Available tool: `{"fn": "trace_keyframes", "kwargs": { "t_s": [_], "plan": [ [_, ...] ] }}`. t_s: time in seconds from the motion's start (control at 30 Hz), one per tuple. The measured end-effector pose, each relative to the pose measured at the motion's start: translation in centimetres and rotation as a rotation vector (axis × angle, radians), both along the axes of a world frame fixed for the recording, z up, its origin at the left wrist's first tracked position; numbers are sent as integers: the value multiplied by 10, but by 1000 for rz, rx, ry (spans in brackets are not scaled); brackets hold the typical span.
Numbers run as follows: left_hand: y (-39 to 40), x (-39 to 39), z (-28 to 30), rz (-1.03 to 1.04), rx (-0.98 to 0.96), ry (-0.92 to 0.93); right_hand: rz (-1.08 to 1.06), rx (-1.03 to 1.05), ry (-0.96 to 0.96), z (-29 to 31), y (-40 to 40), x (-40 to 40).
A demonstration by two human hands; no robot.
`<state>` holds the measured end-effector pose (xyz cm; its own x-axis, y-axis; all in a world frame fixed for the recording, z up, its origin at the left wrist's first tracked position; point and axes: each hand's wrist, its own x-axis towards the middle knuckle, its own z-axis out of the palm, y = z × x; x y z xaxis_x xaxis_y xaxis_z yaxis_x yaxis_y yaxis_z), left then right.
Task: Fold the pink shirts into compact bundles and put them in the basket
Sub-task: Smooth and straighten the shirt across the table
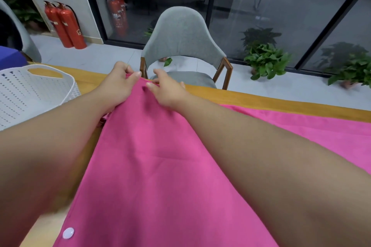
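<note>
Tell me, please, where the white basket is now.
In the head view, the white basket stands on the wooden table at the far left, beside the left hand and the pink shirt.

Two bare forearms filled the lower part of the view, one from each side, broad near the camera and narrowing toward the wrists. No sleeve, cuff, watch, bracelet or ring showed on either arm. The left hand (118, 84) and the right hand (168, 91) were both ungloved. The fingers (135, 75) were short and rounded, with plain, closely trimmed nails that carried no polish. The wide-angle lens stretched the near parts of both arms, and their edges at the bottom left were blurred. No other part of the person showed.
</note>
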<state>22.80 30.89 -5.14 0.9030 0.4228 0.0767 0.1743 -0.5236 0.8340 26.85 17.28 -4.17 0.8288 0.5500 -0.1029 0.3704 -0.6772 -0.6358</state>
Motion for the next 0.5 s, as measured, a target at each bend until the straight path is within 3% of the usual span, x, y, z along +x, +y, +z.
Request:
{"fn": "trace_keyframes", "kwargs": {
  "t_s": [0.3,0.5],
  "plan": [
    [3,-27,18,-18,91,-100,-58,170,-88,11,25,4],
    [-2,-55,6,23,15,-66,-62,218,-92,10,25,0]
  ]
}}
